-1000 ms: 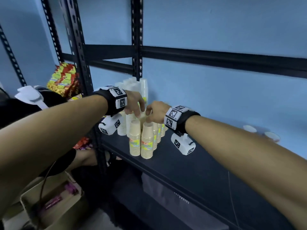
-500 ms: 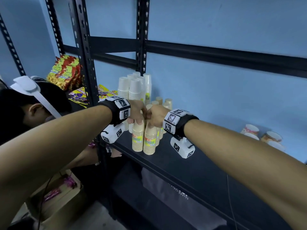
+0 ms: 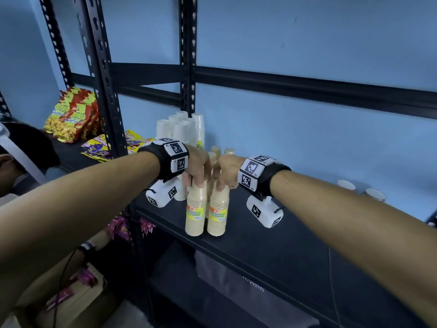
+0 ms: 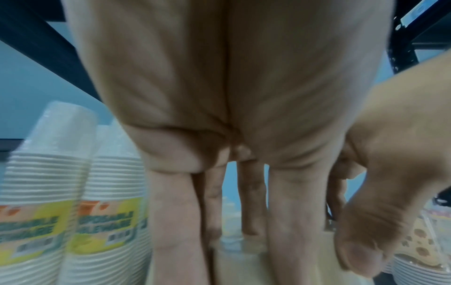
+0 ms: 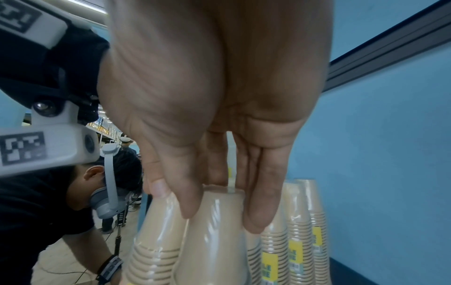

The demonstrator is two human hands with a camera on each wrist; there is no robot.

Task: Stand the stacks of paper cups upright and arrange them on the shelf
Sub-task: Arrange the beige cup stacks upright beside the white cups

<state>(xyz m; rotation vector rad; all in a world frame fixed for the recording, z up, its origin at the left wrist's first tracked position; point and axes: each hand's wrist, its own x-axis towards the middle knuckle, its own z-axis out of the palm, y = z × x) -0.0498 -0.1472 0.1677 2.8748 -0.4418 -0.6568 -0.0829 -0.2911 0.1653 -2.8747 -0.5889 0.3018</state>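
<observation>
The left hand (image 3: 197,165) grips the top of the left tan cup stack (image 3: 195,210), fingers curled down round it. The right hand (image 3: 227,170) pinches the top of the right tan cup stack (image 3: 218,210). Both stacks stand upright, side by side, near the front edge of the black shelf (image 3: 272,245). The hands hide the stack tops; the left wrist view is blurred. Compared with half a second earlier, the grips are unchanged and the stacks stand nearer the edge.

The tan paper cup stacks (image 3: 195,210) sit in glossy clear plastic wrap. The black shelf (image 3: 272,245) looks matt; its perforated metal uprights (image 3: 99,74) are painted black.
</observation>
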